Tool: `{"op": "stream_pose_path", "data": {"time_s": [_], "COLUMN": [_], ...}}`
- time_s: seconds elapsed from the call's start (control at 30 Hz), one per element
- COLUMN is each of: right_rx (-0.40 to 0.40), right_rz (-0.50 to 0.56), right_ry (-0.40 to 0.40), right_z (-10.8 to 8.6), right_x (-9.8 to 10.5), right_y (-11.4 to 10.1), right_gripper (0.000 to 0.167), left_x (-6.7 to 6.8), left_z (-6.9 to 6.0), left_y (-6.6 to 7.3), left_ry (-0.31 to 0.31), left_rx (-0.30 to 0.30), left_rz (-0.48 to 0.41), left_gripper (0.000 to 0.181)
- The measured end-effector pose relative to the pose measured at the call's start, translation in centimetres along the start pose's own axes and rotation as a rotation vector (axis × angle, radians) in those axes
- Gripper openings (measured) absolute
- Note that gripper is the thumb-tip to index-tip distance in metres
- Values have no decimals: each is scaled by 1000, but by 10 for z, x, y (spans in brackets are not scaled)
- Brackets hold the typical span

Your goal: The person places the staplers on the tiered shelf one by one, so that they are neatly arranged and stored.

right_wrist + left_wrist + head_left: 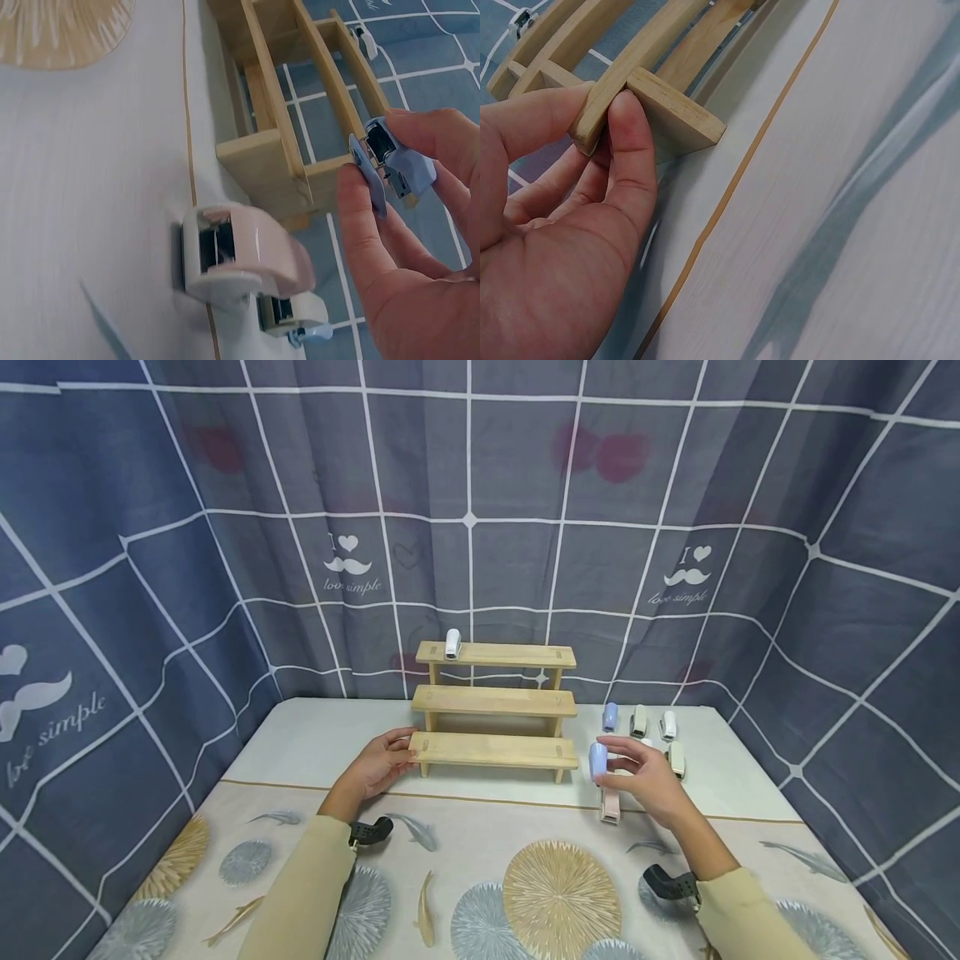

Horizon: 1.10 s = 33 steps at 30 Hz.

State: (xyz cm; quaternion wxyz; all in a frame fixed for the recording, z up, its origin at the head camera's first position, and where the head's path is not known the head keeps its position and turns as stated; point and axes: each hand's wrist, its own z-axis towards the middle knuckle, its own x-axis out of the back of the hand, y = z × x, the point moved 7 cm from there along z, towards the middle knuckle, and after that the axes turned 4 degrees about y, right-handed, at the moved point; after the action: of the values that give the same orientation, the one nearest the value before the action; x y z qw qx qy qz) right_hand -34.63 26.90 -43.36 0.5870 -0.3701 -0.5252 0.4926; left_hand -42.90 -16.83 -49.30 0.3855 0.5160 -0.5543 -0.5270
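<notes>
My right hand (641, 772) pinches a light blue mini stapler (409, 169) between thumb and fingers, above the table and apart from the shelf. A pink stapler (611, 807) stands just below that hand. With thumb and fingers, my left hand (378, 762) grips the left end of the lowest board (600, 105) of a three-step wooden shelf (495, 700). A white stapler (453, 644) sits on the top step, left of its middle.
Right of the shelf are another blue stapler (611, 717), a beige one (638, 721), a white one (668, 725) and a pale green one (677, 760). The right hand partly hides one more. A patterned cloth (420, 910) covers the front; a checked curtain (525, 560) encloses the table.
</notes>
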Motion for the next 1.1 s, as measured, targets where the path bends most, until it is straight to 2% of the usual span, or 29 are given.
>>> {"op": "stream_pose_path", "data": {"time_s": [0.27,0.63,0.8,1.1], "right_rx": [2,-2,22,51], "right_rz": [-69,-22,-5,-26], "right_ry": [-6,-46,-52,-67], "right_z": [8,25,34,50], "right_x": [-10,-30,-38,-54], "right_y": [-4,-16,-24,-39], "right_gripper": [69,70,69,71], "left_x": [0,0,1,0], "left_z": [0,-1,0,0], "left_y": [-1,0,0,-1], "left_ry": [7,-8,-2,-3], "left_rx": [3,-9,-4,-4], "left_rz": [-9,-18,-7,-14], "left_gripper": [65,66,66,66]}}
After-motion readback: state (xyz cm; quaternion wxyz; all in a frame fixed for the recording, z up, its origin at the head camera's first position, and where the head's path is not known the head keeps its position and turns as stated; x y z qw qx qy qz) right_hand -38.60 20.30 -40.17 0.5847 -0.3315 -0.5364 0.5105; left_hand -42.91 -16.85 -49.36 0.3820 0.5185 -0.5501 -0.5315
